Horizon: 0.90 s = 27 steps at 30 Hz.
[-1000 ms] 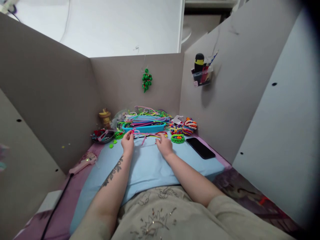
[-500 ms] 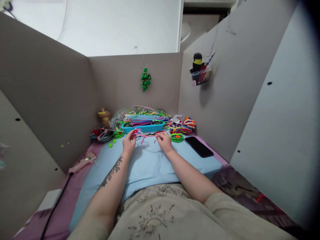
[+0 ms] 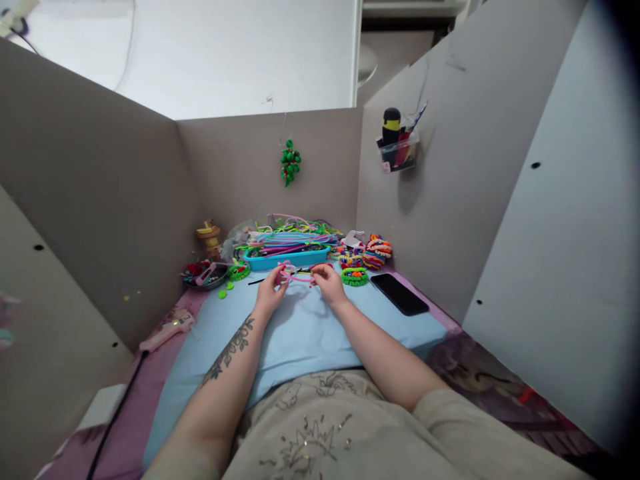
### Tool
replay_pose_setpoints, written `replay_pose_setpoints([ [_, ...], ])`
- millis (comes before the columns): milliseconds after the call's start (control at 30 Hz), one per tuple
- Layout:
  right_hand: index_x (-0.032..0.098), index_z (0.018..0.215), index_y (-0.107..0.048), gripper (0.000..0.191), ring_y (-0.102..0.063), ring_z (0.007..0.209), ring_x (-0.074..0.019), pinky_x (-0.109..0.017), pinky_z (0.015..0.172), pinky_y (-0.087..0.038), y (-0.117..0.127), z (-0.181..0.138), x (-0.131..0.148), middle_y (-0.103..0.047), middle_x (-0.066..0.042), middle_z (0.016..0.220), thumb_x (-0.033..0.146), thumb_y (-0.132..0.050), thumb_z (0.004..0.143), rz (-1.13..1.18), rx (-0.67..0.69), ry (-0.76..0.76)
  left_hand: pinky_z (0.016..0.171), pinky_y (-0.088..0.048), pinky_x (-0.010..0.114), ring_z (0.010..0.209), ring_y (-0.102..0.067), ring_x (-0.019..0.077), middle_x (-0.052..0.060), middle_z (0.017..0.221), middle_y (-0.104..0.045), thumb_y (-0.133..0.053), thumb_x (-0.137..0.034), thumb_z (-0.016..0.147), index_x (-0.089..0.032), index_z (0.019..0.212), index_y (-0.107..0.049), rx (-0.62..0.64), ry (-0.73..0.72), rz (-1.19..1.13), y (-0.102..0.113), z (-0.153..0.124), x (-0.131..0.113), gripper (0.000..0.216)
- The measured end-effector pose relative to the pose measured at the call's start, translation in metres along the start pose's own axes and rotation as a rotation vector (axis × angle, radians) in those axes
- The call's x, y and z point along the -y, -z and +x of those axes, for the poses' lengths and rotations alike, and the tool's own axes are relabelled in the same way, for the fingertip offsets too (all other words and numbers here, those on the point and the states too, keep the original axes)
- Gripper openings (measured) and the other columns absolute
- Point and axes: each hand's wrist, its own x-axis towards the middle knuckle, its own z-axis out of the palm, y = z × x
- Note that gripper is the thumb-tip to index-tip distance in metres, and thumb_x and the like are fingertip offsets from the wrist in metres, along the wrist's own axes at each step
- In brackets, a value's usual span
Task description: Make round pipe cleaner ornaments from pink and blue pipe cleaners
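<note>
My left hand (image 3: 271, 293) and my right hand (image 3: 330, 283) meet over the far end of a light blue cushion (image 3: 295, 333). Both pinch a pink pipe cleaner piece (image 3: 296, 273) stretched between them, fingers closed on it. Just behind stands a turquoise tray (image 3: 287, 257) piled with several coloured pipe cleaners. A thin dark stick (image 3: 257, 281) lies on the cushion left of my left hand.
A black phone (image 3: 399, 294) lies at the right of the cushion. Finished coloured coils (image 3: 373, 252) and a green ring (image 3: 355, 276) sit near the right wall. A dish of bits (image 3: 204, 273) and a pink glue gun (image 3: 165, 330) lie left. Grey partition walls enclose the desk.
My hands have drawn closer together, the left moving right, and the pink piece is now lifted between them. The view shifted slightly.
</note>
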Motion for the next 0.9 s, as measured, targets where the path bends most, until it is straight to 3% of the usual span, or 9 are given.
replay_pose_setpoints([
  [133,0.018,0.078,-0.061,0.013,-0.058,0.070,-0.0150,-0.029,0.066,-0.049,-0.003,-0.004,0.000,-0.061,-0.003,0.078,0.022,-0.058,0.066,-0.238,0.062,0.175,0.081,-0.052,0.033,0.087,-0.064,0.0168,0.008,0.112,-0.060,-0.057,-0.018,0.071,-0.019,0.123,-0.048,-0.022,0.056,-0.015,0.002,0.001,0.000,0.053],
  [267,0.019,0.072,-0.063,0.008,-0.056,0.069,-0.0148,-0.028,0.065,-0.047,0.000,-0.007,0.007,-0.059,-0.003,0.075,0.026,-0.059,0.070,-0.325,-0.001,0.273,0.080,-0.051,0.031,0.083,-0.064,0.0158,0.007,0.106,-0.063,-0.055,-0.017,0.073,-0.019,0.122,-0.049,-0.023,0.051,0.028,0.003,0.001,0.000,0.049],
  [433,0.019,0.075,-0.058,0.017,-0.058,0.061,-0.0136,-0.028,0.060,-0.049,0.001,-0.003,0.009,-0.060,0.002,0.064,0.032,-0.065,0.066,0.075,-0.115,0.068,0.076,-0.050,0.029,0.076,-0.061,0.0136,0.004,0.097,-0.066,-0.054,-0.017,0.073,-0.020,0.121,-0.051,0.035,0.021,0.189,0.003,-0.001,-0.003,0.048],
  [600,0.019,0.070,-0.055,0.026,-0.060,0.059,-0.0115,-0.025,0.060,-0.050,0.000,0.002,0.009,-0.060,0.005,0.060,0.027,-0.074,0.054,0.369,-0.200,-0.150,0.074,-0.050,0.027,0.074,-0.060,0.0120,0.003,0.100,-0.065,-0.055,-0.017,0.071,-0.022,0.119,-0.053,0.112,-0.025,0.184,0.000,-0.003,-0.007,0.047],
  [700,0.019,0.067,-0.054,0.026,-0.059,0.057,-0.0103,-0.023,0.056,-0.051,0.003,0.004,0.009,-0.060,0.004,0.061,0.021,-0.075,0.051,0.474,-0.191,-0.254,0.074,-0.051,0.028,0.074,-0.061,0.0123,0.003,0.098,-0.064,-0.056,-0.017,0.071,-0.022,0.120,-0.052,0.132,-0.035,0.128,-0.003,-0.004,-0.005,0.050],
  [900,0.021,0.067,-0.050,0.021,-0.058,0.053,-0.0096,-0.021,0.049,-0.050,0.011,0.010,-0.001,-0.059,0.004,0.059,0.017,-0.070,0.060,0.484,-0.215,-0.380,0.079,-0.052,0.032,0.083,-0.062,0.0153,0.005,0.102,-0.064,-0.059,-0.016,0.069,-0.022,0.121,-0.051,0.157,-0.044,0.060,-0.007,-0.006,-0.004,0.053],
])
